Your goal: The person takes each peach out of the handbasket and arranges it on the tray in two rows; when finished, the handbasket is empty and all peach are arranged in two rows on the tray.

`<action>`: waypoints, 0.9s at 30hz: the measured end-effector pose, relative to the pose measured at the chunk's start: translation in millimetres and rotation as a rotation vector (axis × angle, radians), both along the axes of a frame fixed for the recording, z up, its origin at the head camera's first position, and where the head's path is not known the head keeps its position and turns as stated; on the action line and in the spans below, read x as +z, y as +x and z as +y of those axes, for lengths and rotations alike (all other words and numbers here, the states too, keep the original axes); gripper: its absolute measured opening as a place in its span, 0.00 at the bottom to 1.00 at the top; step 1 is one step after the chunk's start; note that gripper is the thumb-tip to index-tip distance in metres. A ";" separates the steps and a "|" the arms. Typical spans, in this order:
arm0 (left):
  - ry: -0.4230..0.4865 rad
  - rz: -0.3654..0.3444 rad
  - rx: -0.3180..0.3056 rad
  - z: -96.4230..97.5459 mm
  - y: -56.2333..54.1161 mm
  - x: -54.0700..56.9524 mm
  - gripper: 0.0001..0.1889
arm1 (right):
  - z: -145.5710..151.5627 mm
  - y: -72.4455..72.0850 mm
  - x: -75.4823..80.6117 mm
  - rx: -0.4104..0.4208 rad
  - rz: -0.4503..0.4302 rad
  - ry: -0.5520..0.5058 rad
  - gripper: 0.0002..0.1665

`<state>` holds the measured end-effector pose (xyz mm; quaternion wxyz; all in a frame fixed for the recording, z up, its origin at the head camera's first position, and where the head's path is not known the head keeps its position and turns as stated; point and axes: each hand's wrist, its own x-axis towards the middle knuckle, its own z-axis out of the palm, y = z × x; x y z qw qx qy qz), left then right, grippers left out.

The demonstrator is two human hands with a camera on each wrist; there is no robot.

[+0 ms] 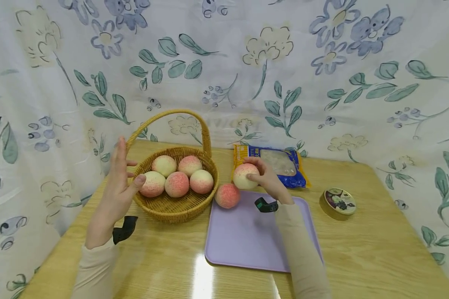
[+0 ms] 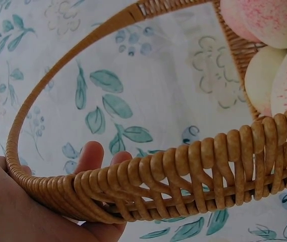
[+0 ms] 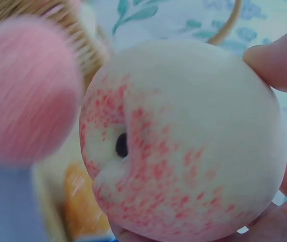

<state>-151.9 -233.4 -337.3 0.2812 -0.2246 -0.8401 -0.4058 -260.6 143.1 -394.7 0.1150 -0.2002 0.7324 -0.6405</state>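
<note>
My right hand (image 1: 268, 182) holds a pale peach with pink speckles (image 1: 245, 176) between thumb and fingers, above the far edge of a lilac tray (image 1: 243, 245). Its dark stem hollow shows in the right wrist view, where the peach (image 3: 193, 136) fills the middle. A redder peach (image 1: 228, 196) sits at the tray's far left corner, beside the basket. My left hand (image 1: 114, 193) is at the left side of a wicker basket (image 1: 176, 214), fingers extended by the foot of its tall handle (image 1: 172, 112). Several peaches (image 1: 177, 184) lie inside the basket.
Behind the tray lies a blue and yellow food packet (image 1: 277, 164). A round tin (image 1: 337, 203) with a fruit picture stands to the tray's right. Floral cloth (image 1: 224, 74) hangs behind the wooden table (image 1: 381, 232) and at its sides.
</note>
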 end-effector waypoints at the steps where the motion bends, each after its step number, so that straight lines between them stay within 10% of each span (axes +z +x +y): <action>1: 0.002 0.002 0.001 -0.1 -0.4 -0.2 0.41 | 4.3 0.4 -3.9 -0.017 -0.006 0.008 0.34; 9: -0.016 0.035 0.002 -2.6 0.6 -1.5 0.40 | 15.7 9.1 -35.9 -0.070 -0.044 0.087 0.34; 27: 0.002 0.005 0.013 2.5 -2.0 -4.6 0.40 | 24.7 20.1 -52.6 -0.045 0.012 0.016 0.25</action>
